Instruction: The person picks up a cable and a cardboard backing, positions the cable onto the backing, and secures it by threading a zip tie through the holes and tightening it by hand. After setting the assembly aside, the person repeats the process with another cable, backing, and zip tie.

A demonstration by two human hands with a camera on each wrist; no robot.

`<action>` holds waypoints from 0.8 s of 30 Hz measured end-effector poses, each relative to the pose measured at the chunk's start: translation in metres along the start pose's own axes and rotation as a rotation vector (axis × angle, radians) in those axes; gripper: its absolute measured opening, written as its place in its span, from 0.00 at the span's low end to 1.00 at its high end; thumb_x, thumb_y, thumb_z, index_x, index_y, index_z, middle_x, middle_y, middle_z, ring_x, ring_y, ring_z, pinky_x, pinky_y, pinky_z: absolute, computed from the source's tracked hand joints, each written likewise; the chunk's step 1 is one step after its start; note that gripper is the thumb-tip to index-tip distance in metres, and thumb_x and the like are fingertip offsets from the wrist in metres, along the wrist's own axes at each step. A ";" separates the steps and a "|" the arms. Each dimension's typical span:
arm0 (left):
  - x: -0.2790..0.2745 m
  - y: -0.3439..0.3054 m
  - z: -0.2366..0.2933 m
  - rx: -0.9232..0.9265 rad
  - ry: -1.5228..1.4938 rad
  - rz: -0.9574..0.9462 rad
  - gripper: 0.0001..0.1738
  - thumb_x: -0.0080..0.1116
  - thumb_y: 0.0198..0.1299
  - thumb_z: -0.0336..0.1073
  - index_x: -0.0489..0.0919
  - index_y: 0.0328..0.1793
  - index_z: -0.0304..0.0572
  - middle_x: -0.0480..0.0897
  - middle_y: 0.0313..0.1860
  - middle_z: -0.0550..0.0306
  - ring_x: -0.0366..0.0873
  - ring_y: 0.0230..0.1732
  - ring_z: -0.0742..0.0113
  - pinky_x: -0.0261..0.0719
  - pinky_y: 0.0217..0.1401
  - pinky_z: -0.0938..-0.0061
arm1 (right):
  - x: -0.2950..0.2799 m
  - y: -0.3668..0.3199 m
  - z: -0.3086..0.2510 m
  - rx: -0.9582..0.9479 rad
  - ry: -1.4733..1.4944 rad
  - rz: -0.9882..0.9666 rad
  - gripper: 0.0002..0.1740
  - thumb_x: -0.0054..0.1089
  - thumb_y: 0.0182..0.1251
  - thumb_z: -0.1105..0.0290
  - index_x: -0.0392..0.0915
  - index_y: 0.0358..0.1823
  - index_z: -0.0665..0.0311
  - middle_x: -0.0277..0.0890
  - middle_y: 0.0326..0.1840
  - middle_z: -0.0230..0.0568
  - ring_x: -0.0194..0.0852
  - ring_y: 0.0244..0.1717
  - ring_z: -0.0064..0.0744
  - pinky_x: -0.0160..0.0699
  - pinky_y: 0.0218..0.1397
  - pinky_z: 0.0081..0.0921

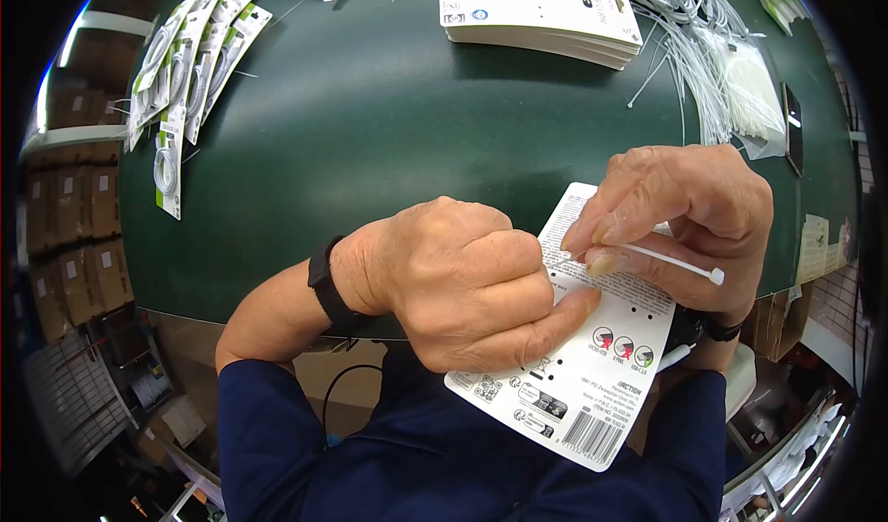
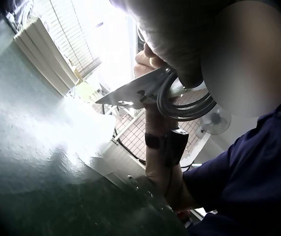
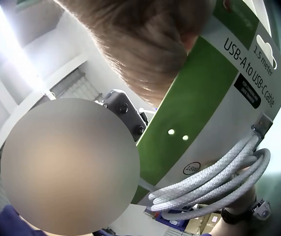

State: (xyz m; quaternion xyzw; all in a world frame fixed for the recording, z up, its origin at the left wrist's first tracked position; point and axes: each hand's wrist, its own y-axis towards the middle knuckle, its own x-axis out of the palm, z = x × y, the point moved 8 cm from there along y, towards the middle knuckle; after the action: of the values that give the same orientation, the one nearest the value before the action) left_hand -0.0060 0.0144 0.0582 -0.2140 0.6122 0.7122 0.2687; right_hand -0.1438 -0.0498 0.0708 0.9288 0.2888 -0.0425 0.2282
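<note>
In the head view, a packaging card (image 1: 592, 356) lies tilted between my hands, its printed back facing up. My left hand (image 1: 472, 286) holds the card with curled fingers, its thumb lying along the printed back. A thin white cable tie (image 1: 680, 262) is pinched between thumb and fingertips of my right hand (image 1: 689, 212), close over the card. The tie's head points right, and its other end runs toward the left fingers. Under the card, the right wrist view shows a coiled grey braided cable (image 3: 214, 182) against the green and white front. Two small punched holes show above the coil.
Several carded cables (image 1: 199, 60) lie at the green table's (image 1: 351, 152) far left. A stack of cards (image 1: 541, 13) stands at the back. Right of it are loose cables (image 1: 689, 4), a bag of cable ties (image 1: 749, 87) and a phone (image 1: 793, 129).
</note>
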 end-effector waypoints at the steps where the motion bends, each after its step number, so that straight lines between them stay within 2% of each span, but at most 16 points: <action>1: 0.000 0.000 0.000 -0.004 0.003 0.005 0.24 0.74 0.44 0.35 0.88 0.50 0.32 0.70 0.22 0.69 0.68 0.21 0.78 0.58 0.18 0.78 | 0.001 -0.001 0.002 0.007 -0.002 0.006 0.08 0.78 0.53 0.83 0.85 0.30 0.67 0.89 0.32 0.52 0.90 0.31 0.37 0.83 0.31 0.28; 4: -0.001 0.001 -0.002 -0.007 0.011 0.013 0.22 0.72 0.46 0.33 0.88 0.50 0.32 0.71 0.22 0.68 0.68 0.21 0.78 0.59 0.18 0.78 | 0.007 -0.001 0.008 0.071 -0.006 -0.076 0.07 0.78 0.53 0.82 0.87 0.31 0.67 0.90 0.33 0.50 0.91 0.32 0.37 0.86 0.34 0.29; 6: -0.001 0.000 -0.001 0.020 -0.001 0.009 0.21 0.70 0.47 0.32 0.88 0.50 0.30 0.72 0.23 0.67 0.68 0.21 0.78 0.59 0.18 0.78 | 0.012 0.003 0.009 0.120 -0.023 -0.149 0.09 0.69 0.55 0.86 0.85 0.32 0.63 0.87 0.32 0.36 0.89 0.32 0.32 0.85 0.35 0.25; 11: 0.001 0.003 -0.002 0.082 0.026 0.016 0.20 0.66 0.50 0.30 0.87 0.50 0.26 0.74 0.24 0.65 0.70 0.20 0.77 0.61 0.18 0.78 | 0.015 0.000 0.014 0.172 -0.060 -0.315 0.08 0.72 0.56 0.83 0.85 0.35 0.63 0.85 0.37 0.38 0.88 0.37 0.35 0.85 0.40 0.30; 16: 0.003 -0.001 -0.001 0.053 0.039 -0.023 0.20 0.71 0.49 0.29 0.88 0.50 0.28 0.79 0.29 0.59 0.77 0.23 0.73 0.74 0.20 0.78 | 0.014 -0.001 0.016 0.266 -0.003 -0.320 0.07 0.74 0.60 0.82 0.86 0.36 0.64 0.86 0.38 0.37 0.87 0.38 0.32 0.86 0.42 0.28; 24: 0.002 0.002 -0.005 0.002 0.046 0.021 0.19 0.73 0.49 0.28 0.89 0.50 0.31 0.80 0.31 0.58 0.81 0.25 0.70 0.77 0.22 0.76 | 0.011 0.000 0.023 0.268 -0.005 -0.333 0.06 0.77 0.61 0.79 0.87 0.38 0.65 0.86 0.39 0.35 0.86 0.38 0.26 0.86 0.43 0.22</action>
State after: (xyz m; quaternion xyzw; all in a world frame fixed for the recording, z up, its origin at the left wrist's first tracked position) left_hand -0.0092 0.0098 0.0576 -0.2235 0.6212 0.7092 0.2473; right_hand -0.1333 -0.0543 0.0478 0.8903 0.4293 -0.1199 0.0934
